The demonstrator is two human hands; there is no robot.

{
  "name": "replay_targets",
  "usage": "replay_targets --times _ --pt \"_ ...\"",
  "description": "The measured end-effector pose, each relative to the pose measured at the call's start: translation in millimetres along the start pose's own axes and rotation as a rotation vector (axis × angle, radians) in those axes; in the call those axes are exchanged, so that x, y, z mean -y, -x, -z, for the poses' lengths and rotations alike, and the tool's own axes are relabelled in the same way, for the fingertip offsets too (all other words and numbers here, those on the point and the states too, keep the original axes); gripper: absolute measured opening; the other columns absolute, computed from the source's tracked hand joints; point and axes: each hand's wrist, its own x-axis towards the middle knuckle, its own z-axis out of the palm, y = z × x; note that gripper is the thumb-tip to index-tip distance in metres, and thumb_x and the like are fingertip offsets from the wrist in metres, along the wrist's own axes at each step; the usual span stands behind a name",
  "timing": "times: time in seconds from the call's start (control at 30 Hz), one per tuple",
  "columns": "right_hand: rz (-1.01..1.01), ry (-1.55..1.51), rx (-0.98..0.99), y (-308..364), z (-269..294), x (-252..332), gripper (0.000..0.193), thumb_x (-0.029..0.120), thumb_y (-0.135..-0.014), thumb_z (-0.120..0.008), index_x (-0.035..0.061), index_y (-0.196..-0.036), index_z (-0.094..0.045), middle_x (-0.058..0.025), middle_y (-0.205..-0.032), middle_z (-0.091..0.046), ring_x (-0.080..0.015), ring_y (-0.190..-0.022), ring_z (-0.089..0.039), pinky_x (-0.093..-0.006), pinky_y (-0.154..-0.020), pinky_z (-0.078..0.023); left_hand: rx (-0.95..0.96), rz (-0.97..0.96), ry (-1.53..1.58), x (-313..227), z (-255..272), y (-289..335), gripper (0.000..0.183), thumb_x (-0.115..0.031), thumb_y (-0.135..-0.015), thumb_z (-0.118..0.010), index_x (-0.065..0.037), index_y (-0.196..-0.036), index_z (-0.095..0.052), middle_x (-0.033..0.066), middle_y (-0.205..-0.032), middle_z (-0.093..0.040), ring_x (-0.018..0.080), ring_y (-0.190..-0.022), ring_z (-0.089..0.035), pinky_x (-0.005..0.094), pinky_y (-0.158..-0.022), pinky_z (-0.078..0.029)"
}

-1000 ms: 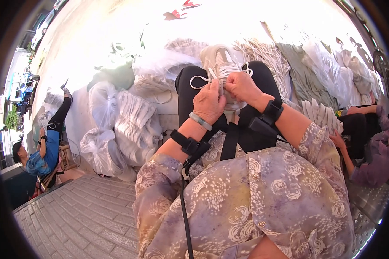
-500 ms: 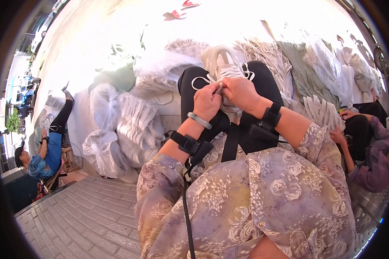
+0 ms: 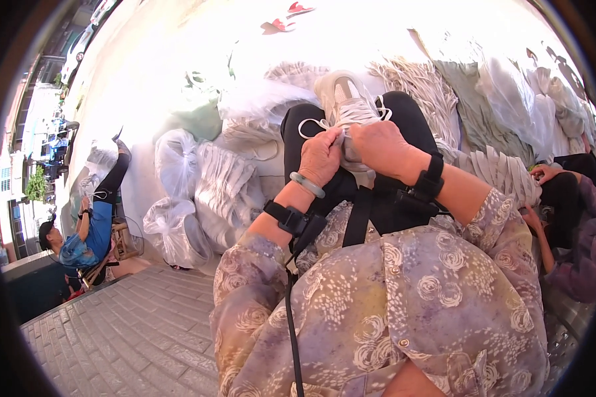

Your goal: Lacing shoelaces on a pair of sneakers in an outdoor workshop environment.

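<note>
Between my knees stands a beige and white sneaker (image 3: 333,86), its toe pointing away from me. White shoelaces (image 3: 356,111) cross its front, with a loose loop out on each side. My left hand (image 3: 320,157), with a pale bangle at its wrist, pinches a shoelace at the ankle end of the shoe. Close beside it, my right hand (image 3: 381,147) is closed on the lacing too, its fingertips turned down and partly hidden. The heel of the shoe lies mostly behind my hands.
Clear plastic bags (image 3: 175,162) and bundles of pale strips (image 3: 225,185) lie left. On the right are a heap of cream laces (image 3: 427,99), a green-grey cloth (image 3: 473,99) and a seated person's arm (image 3: 540,231). Another person (image 3: 83,238) sits far left. Red shoes (image 3: 278,26) lie ahead.
My right hand has drawn slightly right, away from the left, and its knuckles have turned over more. The whole view has shifted a little, moving the scene rightward.
</note>
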Motion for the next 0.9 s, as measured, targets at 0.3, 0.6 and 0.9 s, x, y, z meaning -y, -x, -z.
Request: replay_targets --times 0.3,0.6,0.9 --pt "-0.449 -0.153 -0.088 184 -22 -166 0.009 0.011 -0.079 -0.051 0.0022 -0.078 -0.050 -0.0209 -0.067 -0.055 -0.0409 -0.068 -0.055 -0.0465 -0.058 -0.041 -0.120 -0.216 -0.138 -4 -5 5 0.029 -0.005 -0.073 -0.052 0.000 -0.102 -0.058 0.0169 -0.089 -0.060 0.0332 -0.086 -0.058 0.0376 -0.079 -0.045" --pt "-0.351 -0.207 0.005 155 -1 -132 0.005 0.007 -0.076 -0.052 0.0046 -0.080 -0.055 -0.0158 -0.077 -0.057 -0.0355 -0.076 -0.055 -0.0425 -0.065 -0.041 -0.180 0.100 0.043 -2 5 -1 0.025 -0.010 -0.075 -0.060 -0.001 -0.098 -0.057 0.0093 -0.068 -0.060 0.0207 -0.059 -0.059 0.0305 -0.060 -0.047" --pt "-0.044 -0.273 -0.315 66 -5 -77 0.025 0.016 -0.075 -0.061 0.0046 -0.095 -0.053 -0.0105 -0.088 -0.058 -0.0286 -0.085 -0.055 -0.0397 -0.074 -0.041 -0.141 0.083 -0.040 -4 0 -25 0.012 -0.007 -0.079 -0.060 0.002 -0.088 -0.059 0.0002 -0.068 -0.058 0.0048 -0.060 -0.051 0.0204 -0.056 -0.044"
